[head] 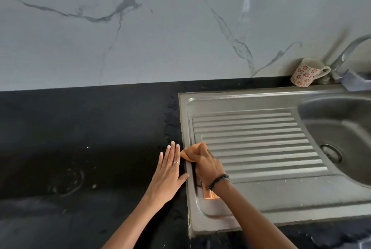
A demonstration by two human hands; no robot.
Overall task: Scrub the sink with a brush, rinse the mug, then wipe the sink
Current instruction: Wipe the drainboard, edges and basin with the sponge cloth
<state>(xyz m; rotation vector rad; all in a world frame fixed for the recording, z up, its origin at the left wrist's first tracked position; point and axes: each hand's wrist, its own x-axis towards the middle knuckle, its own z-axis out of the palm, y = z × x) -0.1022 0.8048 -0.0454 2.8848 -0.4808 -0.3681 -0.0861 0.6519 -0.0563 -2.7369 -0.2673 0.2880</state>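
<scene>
On drainboard (261,138): right hand (206,164) grips orange cloth (197,147); no legible writing.

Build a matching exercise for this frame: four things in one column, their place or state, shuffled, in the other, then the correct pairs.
Things
1. mug
2. orange cloth
3. left hand
4. drain

Places or states
A. flat on the black countertop, fingers straight
B. at the bottom of the sink basin
C. behind the sink, beside the tap
D. bunched under the right hand at the drainboard's left edge

Pairs: 1-C, 2-D, 3-A, 4-B
</scene>
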